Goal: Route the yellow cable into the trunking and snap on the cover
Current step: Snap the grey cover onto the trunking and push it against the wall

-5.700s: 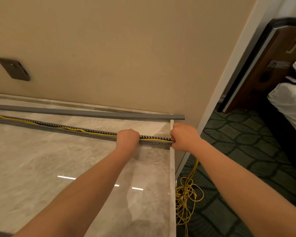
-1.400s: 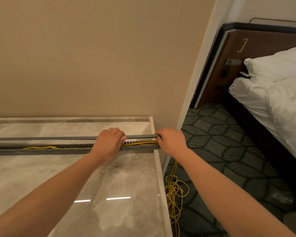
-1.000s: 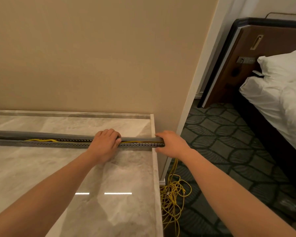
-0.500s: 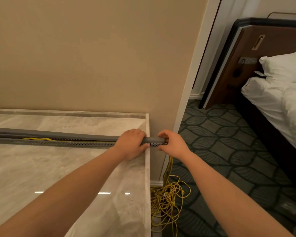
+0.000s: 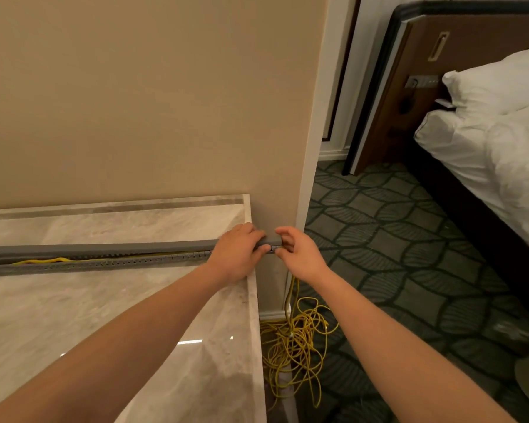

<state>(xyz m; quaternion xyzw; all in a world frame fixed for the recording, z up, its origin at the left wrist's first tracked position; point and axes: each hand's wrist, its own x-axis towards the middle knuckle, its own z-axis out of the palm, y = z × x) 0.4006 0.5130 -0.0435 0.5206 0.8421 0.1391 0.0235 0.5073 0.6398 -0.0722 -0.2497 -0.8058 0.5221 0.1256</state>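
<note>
Grey slotted trunking [image 5: 104, 264] lies left to right across the marble counter [image 5: 74, 315], its right end jutting past the counter's right edge. The grey cover [image 5: 104, 248] sits along its far side, closed down at the right and gaping at the left, where the yellow cable [image 5: 37, 261] shows inside. The left hand [image 5: 237, 254] is curled over cover and trunking at the counter's edge. The right hand [image 5: 300, 254] pinches the cover's overhanging end between thumb and fingers. Below, the cable drops into a tangled heap on the patterned carpet [image 5: 394, 254].
</note>
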